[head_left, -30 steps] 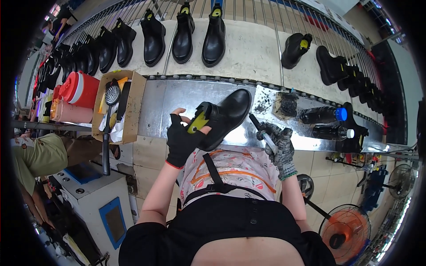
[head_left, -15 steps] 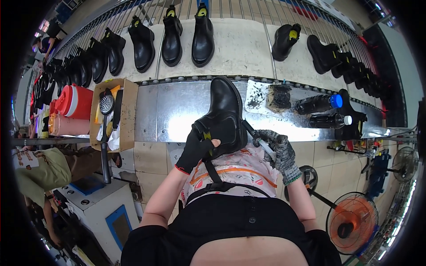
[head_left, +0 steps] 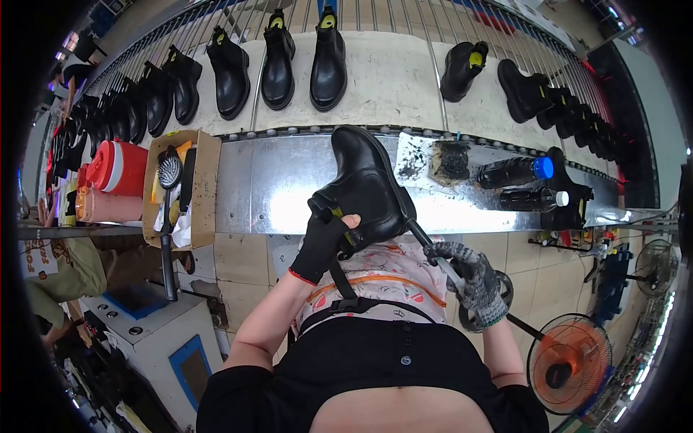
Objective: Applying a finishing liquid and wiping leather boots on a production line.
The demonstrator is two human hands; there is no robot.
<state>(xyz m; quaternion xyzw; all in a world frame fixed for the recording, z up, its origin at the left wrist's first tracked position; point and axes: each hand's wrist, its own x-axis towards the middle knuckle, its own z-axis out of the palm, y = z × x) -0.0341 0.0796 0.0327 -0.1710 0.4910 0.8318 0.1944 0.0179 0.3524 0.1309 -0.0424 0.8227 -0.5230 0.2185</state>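
Note:
A black ankle boot (head_left: 361, 184) is tilted at the bench's near edge, its toe pointing away and its sole edge to the right. My left hand (head_left: 321, 242), in a black fingerless glove, grips the boot at its opening, thumb by the yellow-green lining. In a grey knitted glove, my right hand (head_left: 473, 281) is closed round a slim tool (head_left: 435, 254) with a black end and a pale handle. The tool's dark tip meets the sole edge near the heel; its exact kind is unclear.
On the metal bench (head_left: 289, 173) are a blackened sponge (head_left: 449, 162), two bottles of dark liquid (head_left: 505, 173) and a cardboard box (head_left: 206, 191) holding a brush (head_left: 169, 173). Behind runs a pale conveyor (head_left: 393, 72) lined with black boots (head_left: 328, 65). An orange fan (head_left: 569, 364) stands right.
My right hand has moved slightly down and right, with the tool now reaching to the sole edge by the heel. The boot has tilted, its heel end swinging a little to the right.

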